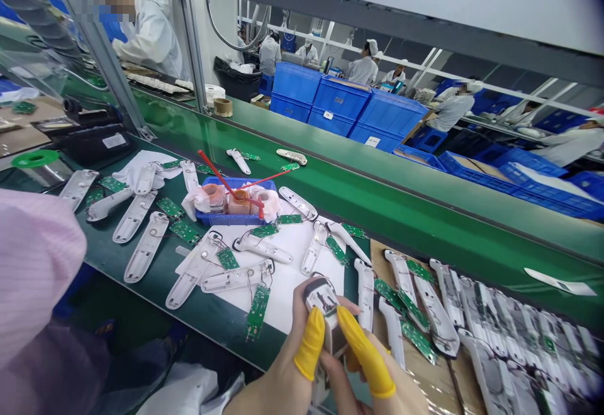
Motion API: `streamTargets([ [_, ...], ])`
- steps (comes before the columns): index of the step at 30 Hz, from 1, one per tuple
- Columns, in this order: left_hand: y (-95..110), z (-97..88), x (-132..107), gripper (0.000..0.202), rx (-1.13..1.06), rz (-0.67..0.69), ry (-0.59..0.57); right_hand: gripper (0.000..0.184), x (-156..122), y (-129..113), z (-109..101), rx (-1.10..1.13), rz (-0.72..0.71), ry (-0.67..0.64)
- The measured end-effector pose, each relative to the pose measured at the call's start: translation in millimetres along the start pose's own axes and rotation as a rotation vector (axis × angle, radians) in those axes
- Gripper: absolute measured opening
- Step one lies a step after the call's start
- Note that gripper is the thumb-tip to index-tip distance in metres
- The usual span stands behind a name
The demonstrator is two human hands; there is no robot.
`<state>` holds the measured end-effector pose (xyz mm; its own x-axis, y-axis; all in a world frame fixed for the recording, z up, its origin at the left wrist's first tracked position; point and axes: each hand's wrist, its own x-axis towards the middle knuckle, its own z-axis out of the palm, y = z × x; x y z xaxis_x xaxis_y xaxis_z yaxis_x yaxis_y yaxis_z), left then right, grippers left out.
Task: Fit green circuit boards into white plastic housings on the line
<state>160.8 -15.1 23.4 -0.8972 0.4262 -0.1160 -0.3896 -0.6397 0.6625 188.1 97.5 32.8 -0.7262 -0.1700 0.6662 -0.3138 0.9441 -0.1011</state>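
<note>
Both of my hands are closed around a white plastic device housing (pixel 323 302) with a dark rim at its upper end. My left hand (pixel 283 365) grips its left side, and my right hand (pixel 377 368) grips the right. Yellow finger cots cover both thumbs, which press near the housing's top end. The lower part of the housing is mostly hidden by my fingers. Just beyond lie open white housing halves (pixel 257 249) with green circuit boards (pixel 258 312) wired to them, on white paper (pixel 302 302).
A blue tray (pixel 226 219) holds small jars and red-handled brushes. More housings (pixel 514 320) crowd cardboard on the right. A green conveyor belt (pixel 391 214) runs behind the bench. Blue crates (pixel 340 100) stand farther back. A co-worker's pink sleeve (pixel 38 258) is at left; other people work beyond.
</note>
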Motion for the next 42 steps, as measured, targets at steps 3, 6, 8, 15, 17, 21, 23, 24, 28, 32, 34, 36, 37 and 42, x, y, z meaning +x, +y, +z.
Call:
streamTargets([
  [3, 4, -1.2, 4, 0.071, -0.013, -0.148, 0.01, 0.034, 5, 7, 1, 0.057, -0.078, -0.043],
  [6, 7, -2.4, 8, 0.098, -0.126, -0.262, 0.149, 0.036, 11, 18, -2, 0.181, -0.156, -0.141],
  [8, 9, -1.1, 10, 0.107, -0.168, -0.295, 0.22, 0.032, 16, 25, -6, 0.238, -0.163, -0.248],
  [15, 18, 12.4, 14, 0.053, -0.208, -0.345, 0.143, 0.027, 22, 37, -12, 0.2, -0.283, -0.237],
  [17, 21, 16.0, 14, 0.053, -0.215, -0.4, 0.153, 0.026, 20, 38, -11, 0.223, -0.284, -0.241],
  [21, 24, 20.4, 16, 0.057, -0.202, -0.429, 0.112, 0.028, 17, 38, -11, 0.271, -0.245, -0.251],
  [23, 24, 20.6, 17, 0.059, -0.187, -0.405, 0.069, 0.027, 17, 38, -12, 0.264, -0.242, -0.245],
  [24, 23, 20.1, 17, 0.061, -0.182, -0.392, 0.047, 0.026, 18, 39, -12, 0.257, -0.246, -0.238],
  [28, 19, 15.6, 16, 0.066, -0.174, -0.38, -0.036, 0.024, 20, 39, -12, 0.224, -0.257, -0.193],
  [32, 14, 10.6, 11, 0.086, -0.05, -0.428, 0.158, 0.022, 23, 37, -10, 0.257, -0.21, -0.181],
  [34, 13, 10.3, 10, 0.101, 0.029, -0.409, 0.256, 0.024, 22, 35, -9, 0.284, -0.165, -0.163],
  [36, 14, 12.4, 12, 0.094, 0.095, -0.357, 0.258, 0.031, 18, 32, -9, 0.333, -0.084, -0.153],
  [37, 16, 14.2, 13, 0.086, 0.111, -0.341, 0.234, 0.035, 16, 30, -10, 0.37, -0.009, -0.127],
  [42, 24, 23.2, 17, 0.053, 0.083, -0.391, 0.123, 0.005, 9, 26, -24, 0.338, -0.056, 0.007],
])
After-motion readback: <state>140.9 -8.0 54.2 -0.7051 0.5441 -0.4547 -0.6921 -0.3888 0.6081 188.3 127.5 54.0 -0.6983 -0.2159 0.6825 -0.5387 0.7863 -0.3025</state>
